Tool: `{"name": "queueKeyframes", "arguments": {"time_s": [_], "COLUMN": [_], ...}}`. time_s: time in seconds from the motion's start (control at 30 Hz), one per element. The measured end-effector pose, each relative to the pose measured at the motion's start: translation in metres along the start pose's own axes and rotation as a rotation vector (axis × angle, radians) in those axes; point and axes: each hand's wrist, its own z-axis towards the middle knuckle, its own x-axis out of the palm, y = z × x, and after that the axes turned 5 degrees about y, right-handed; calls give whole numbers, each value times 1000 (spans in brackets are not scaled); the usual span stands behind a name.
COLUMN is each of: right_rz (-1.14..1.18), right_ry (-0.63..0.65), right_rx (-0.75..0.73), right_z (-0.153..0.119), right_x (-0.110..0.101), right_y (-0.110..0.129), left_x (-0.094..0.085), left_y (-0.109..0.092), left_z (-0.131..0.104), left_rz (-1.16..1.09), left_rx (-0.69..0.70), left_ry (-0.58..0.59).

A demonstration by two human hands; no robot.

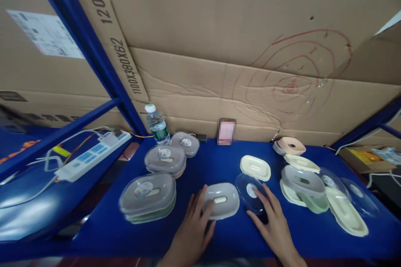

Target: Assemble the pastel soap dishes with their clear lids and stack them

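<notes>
A grey oval dish with a small cream strip in its middle lies near the front of the blue table. My left hand is at its left side, fingers apart around the rim, one fingertip reaching over the edge. Just to the right is a clear oval lid with a round white sticker. My right hand has its fingers on this lid's right part, with the thumb at its front edge. A cream oval tray lies behind the lid.
Lidded oval boxes stand in stacks on the left, near a water bottle. Several loose trays, dishes and clear lids overlap on the right. A power strip lies beyond the blue frame; a cardboard wall closes the back.
</notes>
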Motion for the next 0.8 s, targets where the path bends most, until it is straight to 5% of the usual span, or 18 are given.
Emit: {"name": "queueKeyframes", "arguments": {"time_s": [0.13,0.23,0.4,0.57,0.8], "right_rz": [182,295,259,208,272], "right_ry": [-49,81,220,270,420], "right_rx": [-62,-289,-695,-712,-579], "right_z": [21,52,105,121,120], "right_x": [-19,-29,-1,23,7], "right_y": [2,1,2,9,7], "left_x": [-1,-6,-7,-1,3], "left_y": [2,13,42,52,54], "left_z": [-2,7,47,80,84], "left_rz": [-119,-319,-646,-619,-344], "left_rx": [-42,-110,-226,-105,8], "left_ry": [51,103,76,148,213]}}
